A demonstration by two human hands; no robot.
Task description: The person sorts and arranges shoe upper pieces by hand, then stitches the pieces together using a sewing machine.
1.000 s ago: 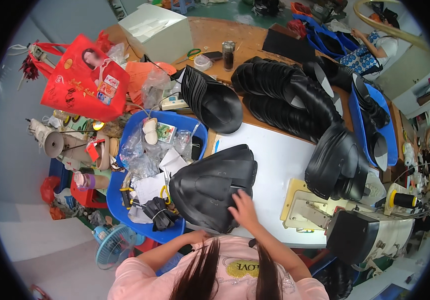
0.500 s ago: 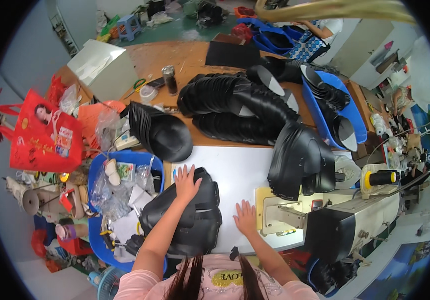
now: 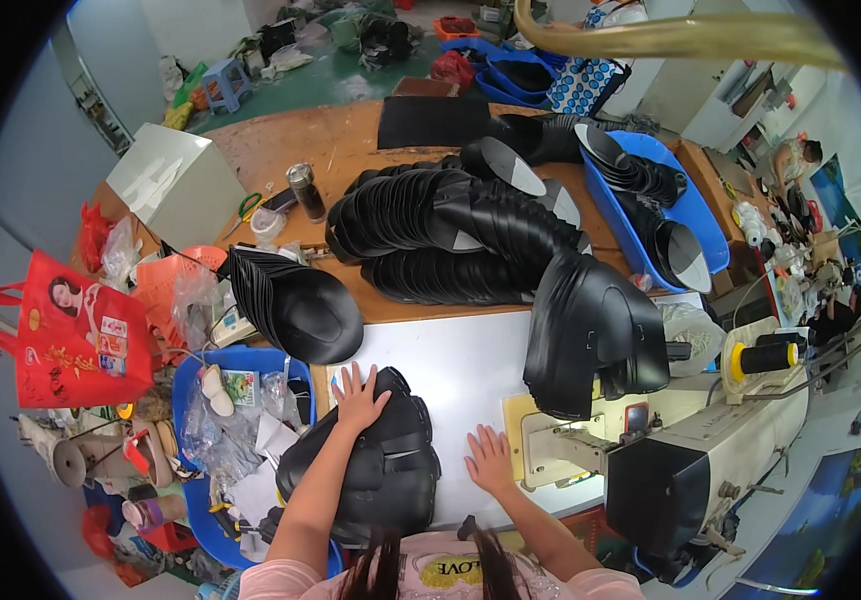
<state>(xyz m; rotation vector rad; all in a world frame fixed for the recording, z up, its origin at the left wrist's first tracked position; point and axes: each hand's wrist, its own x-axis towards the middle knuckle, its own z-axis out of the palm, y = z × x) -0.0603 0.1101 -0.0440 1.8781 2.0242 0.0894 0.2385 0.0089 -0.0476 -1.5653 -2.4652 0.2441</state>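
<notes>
At the far left of the frame sits the blue bin (image 3: 185, 375) of scraps. Just right of it, low centre, my left hand (image 3: 358, 397) lies flat, fingers spread, on the top edge of the stack of black leather pieces (image 3: 370, 465), grasping nothing. To square the stack well, I'd press evenly and keep the edges aligned. My right hand (image 3: 490, 460) rests open, palm down, on the white tabletop (image 3: 450, 360), beside the sewing machine (image 3: 670, 455). Both forearms reach up from the bottom edge.
</notes>
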